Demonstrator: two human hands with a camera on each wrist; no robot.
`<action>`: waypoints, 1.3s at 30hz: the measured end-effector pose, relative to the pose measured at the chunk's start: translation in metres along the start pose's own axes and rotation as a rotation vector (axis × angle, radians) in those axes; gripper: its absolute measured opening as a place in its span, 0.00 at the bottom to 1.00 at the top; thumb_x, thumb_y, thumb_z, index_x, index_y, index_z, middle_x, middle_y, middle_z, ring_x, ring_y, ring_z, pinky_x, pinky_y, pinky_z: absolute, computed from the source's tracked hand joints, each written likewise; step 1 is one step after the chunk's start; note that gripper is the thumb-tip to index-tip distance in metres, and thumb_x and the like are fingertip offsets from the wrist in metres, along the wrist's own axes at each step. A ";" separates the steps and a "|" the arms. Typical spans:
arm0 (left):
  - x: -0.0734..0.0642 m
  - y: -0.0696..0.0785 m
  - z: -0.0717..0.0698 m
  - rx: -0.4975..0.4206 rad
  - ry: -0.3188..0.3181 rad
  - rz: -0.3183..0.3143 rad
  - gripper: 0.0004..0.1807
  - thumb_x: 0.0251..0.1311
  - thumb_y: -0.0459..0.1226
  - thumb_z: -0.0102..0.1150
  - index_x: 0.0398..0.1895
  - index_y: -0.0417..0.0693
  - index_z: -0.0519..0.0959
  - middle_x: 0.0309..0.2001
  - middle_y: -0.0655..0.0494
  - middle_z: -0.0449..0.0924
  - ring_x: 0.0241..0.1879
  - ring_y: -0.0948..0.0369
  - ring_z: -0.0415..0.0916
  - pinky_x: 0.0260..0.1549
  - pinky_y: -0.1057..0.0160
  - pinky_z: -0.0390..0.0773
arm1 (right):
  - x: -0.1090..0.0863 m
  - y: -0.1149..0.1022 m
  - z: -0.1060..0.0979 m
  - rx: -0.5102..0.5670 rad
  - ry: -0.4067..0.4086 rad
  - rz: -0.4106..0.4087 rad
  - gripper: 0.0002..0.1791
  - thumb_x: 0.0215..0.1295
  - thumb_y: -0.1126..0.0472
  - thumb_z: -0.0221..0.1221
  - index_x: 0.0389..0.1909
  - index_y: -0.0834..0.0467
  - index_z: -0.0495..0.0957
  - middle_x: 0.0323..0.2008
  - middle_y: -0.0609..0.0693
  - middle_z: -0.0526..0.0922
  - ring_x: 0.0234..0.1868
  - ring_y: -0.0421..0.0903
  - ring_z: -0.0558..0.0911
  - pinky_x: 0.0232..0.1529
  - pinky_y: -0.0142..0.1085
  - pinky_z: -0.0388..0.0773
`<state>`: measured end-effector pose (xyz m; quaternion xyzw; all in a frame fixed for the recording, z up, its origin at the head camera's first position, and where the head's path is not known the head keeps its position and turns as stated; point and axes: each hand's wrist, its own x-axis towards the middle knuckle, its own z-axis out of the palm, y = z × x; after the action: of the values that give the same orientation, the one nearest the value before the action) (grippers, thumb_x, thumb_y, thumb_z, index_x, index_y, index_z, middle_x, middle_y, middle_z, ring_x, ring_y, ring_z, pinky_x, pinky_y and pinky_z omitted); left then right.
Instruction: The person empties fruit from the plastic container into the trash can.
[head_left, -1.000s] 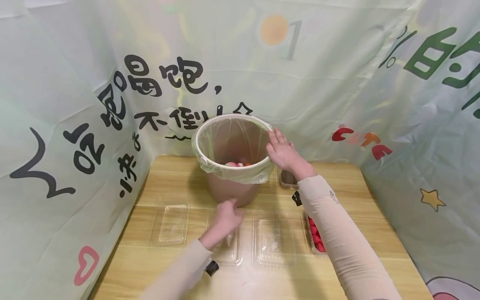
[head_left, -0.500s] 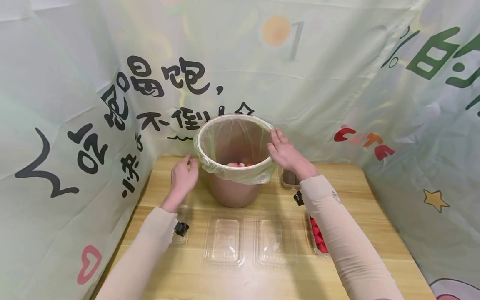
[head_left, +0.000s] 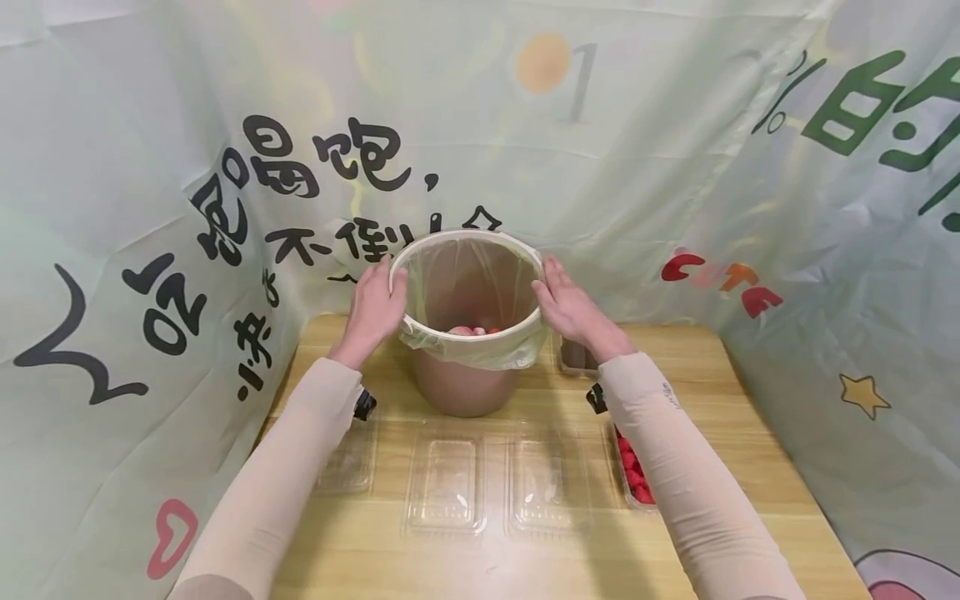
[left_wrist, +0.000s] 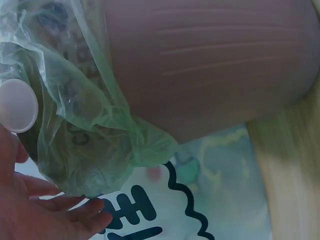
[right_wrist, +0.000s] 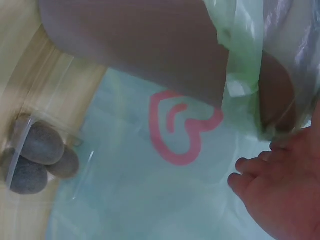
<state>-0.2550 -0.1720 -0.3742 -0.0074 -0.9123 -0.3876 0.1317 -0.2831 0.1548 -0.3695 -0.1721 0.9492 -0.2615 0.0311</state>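
Note:
A brownish-pink trash bin (head_left: 467,385) stands on the table, lined with a thin green plastic bag (head_left: 510,354) folded over its white rim (head_left: 480,336). Several pinkish and orange pieces (head_left: 468,330) lie inside. My left hand (head_left: 372,307) holds the rim on the left, thumb over the edge and fingers outside; in the left wrist view those fingers (left_wrist: 82,215) extend below the bag, near a round white knob (left_wrist: 18,106). Opposite, my right hand (head_left: 572,310) holds the right side of the rim, its fingertips beside the bag in the right wrist view.
Clear plastic containers (head_left: 448,487) lie in front of the bin, one partly under my left forearm. A box of red pieces (head_left: 633,473) sits by my right forearm. Another clear box holds brown round fruits (right_wrist: 42,142). Printed cloth (head_left: 480,100) walls the table.
My left hand has moved from in front of the bin out to the left, then up to the rim. My right hand has stayed at the rim, and the bin stands where it was.

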 end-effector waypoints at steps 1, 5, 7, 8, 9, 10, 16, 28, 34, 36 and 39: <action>0.002 0.001 0.000 0.008 -0.013 0.007 0.38 0.82 0.53 0.37 0.84 0.39 0.53 0.79 0.36 0.61 0.76 0.39 0.63 0.76 0.41 0.66 | 0.000 0.002 0.000 0.008 0.009 0.005 0.41 0.85 0.41 0.29 0.85 0.65 0.35 0.85 0.65 0.36 0.86 0.62 0.40 0.86 0.53 0.40; 0.010 0.001 -0.002 0.080 -0.105 0.028 0.41 0.83 0.53 0.35 0.85 0.36 0.45 0.82 0.32 0.52 0.79 0.37 0.57 0.79 0.39 0.61 | -0.001 0.016 -0.002 0.057 0.056 0.039 0.40 0.86 0.41 0.30 0.84 0.66 0.43 0.84 0.66 0.44 0.86 0.62 0.45 0.86 0.53 0.42; 0.012 0.000 -0.003 0.130 -0.166 0.019 0.42 0.83 0.54 0.34 0.85 0.35 0.40 0.84 0.32 0.44 0.83 0.36 0.48 0.82 0.40 0.52 | -0.002 0.026 -0.003 0.082 0.076 0.063 0.41 0.86 0.41 0.29 0.83 0.67 0.46 0.84 0.67 0.48 0.85 0.63 0.47 0.86 0.54 0.43; 0.013 0.000 -0.003 0.154 -0.196 0.014 0.43 0.82 0.54 0.34 0.85 0.34 0.38 0.84 0.31 0.41 0.83 0.36 0.44 0.83 0.40 0.48 | -0.003 0.032 -0.003 0.097 0.085 0.072 0.41 0.86 0.40 0.29 0.83 0.68 0.47 0.83 0.67 0.49 0.85 0.64 0.48 0.86 0.54 0.44; 0.015 0.000 -0.003 0.175 -0.222 0.007 0.43 0.82 0.54 0.33 0.84 0.34 0.37 0.85 0.31 0.38 0.84 0.36 0.42 0.83 0.40 0.46 | -0.004 0.037 -0.003 0.111 0.093 0.080 0.41 0.86 0.40 0.29 0.83 0.68 0.47 0.83 0.68 0.50 0.85 0.64 0.49 0.86 0.54 0.44; 0.015 -0.001 -0.003 0.190 -0.246 0.000 0.44 0.82 0.54 0.33 0.84 0.33 0.36 0.85 0.31 0.36 0.84 0.36 0.39 0.83 0.39 0.44 | -0.005 0.044 -0.003 0.121 0.098 0.090 0.41 0.86 0.40 0.29 0.83 0.69 0.47 0.83 0.68 0.50 0.85 0.65 0.49 0.86 0.54 0.44; 0.019 -0.003 0.002 0.263 -0.302 -0.008 0.45 0.82 0.57 0.29 0.85 0.34 0.34 0.85 0.32 0.32 0.83 0.32 0.30 0.81 0.33 0.35 | -0.016 0.081 0.000 0.163 0.119 0.123 0.39 0.87 0.44 0.31 0.83 0.69 0.46 0.82 0.69 0.51 0.84 0.67 0.51 0.85 0.56 0.47; 0.020 0.000 0.003 0.280 -0.306 -0.022 0.46 0.80 0.57 0.30 0.85 0.36 0.32 0.85 0.32 0.30 0.83 0.32 0.25 0.79 0.30 0.26 | -0.033 0.136 0.007 0.136 0.130 0.215 0.42 0.85 0.40 0.29 0.82 0.70 0.48 0.81 0.72 0.51 0.81 0.72 0.53 0.82 0.62 0.52; 0.019 -0.002 -0.002 0.319 -0.307 -0.024 0.45 0.81 0.57 0.29 0.85 0.35 0.33 0.85 0.32 0.31 0.83 0.32 0.28 0.79 0.29 0.28 | -0.034 0.158 0.020 0.116 0.107 0.260 0.41 0.84 0.44 0.32 0.81 0.73 0.49 0.80 0.75 0.53 0.80 0.73 0.54 0.81 0.63 0.54; 0.019 -0.001 -0.001 0.326 -0.309 -0.018 0.45 0.81 0.57 0.28 0.85 0.35 0.34 0.85 0.32 0.31 0.83 0.32 0.29 0.79 0.29 0.29 | -0.034 0.166 0.025 0.114 0.099 0.275 0.40 0.84 0.46 0.33 0.80 0.74 0.50 0.79 0.76 0.55 0.80 0.73 0.55 0.81 0.63 0.55; 0.020 0.000 0.001 0.333 -0.309 -0.014 0.45 0.81 0.57 0.28 0.85 0.35 0.34 0.85 0.32 0.32 0.83 0.32 0.29 0.79 0.29 0.30 | -0.034 0.179 0.031 0.104 0.068 0.303 0.40 0.83 0.47 0.34 0.80 0.75 0.49 0.78 0.77 0.55 0.79 0.74 0.56 0.79 0.64 0.57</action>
<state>-0.2740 -0.1731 -0.3694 -0.0386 -0.9731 -0.2267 -0.0129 -0.3025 0.2950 -0.4883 -0.0164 0.9500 -0.3083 0.0470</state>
